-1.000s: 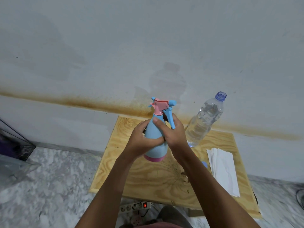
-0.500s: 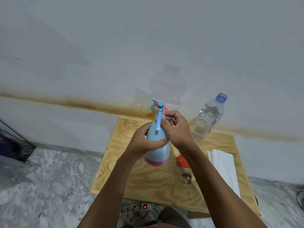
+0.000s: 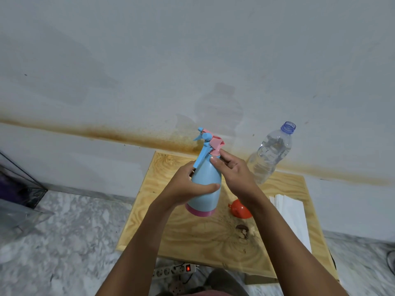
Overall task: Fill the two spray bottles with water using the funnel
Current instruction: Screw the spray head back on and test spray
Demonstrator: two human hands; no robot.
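I hold a light blue spray bottle (image 3: 206,178) with a pink base and a pink-and-blue spray head above the wooden table (image 3: 284,189). My left hand (image 3: 186,186) wraps the bottle's body. My right hand (image 3: 233,171) grips the neck just under the spray head with its fingertips. An orange funnel (image 3: 240,209) lies on the table under my right wrist, partly hidden. A clear water bottle (image 3: 271,154) without a cap stands at the back right. Only one spray bottle shows.
White paper sheets (image 3: 292,218) lie along the table's right side. The wall rises directly behind the table. A power strip (image 3: 175,271) with a lit red switch sits on the marble floor below the front edge. A glass tank (image 3: 19,189) stands at the far left.
The spray head has turned: its blue trigger swung from the right side round to the left. My right hand shifted its grip on the neck, and the funnel came into view.
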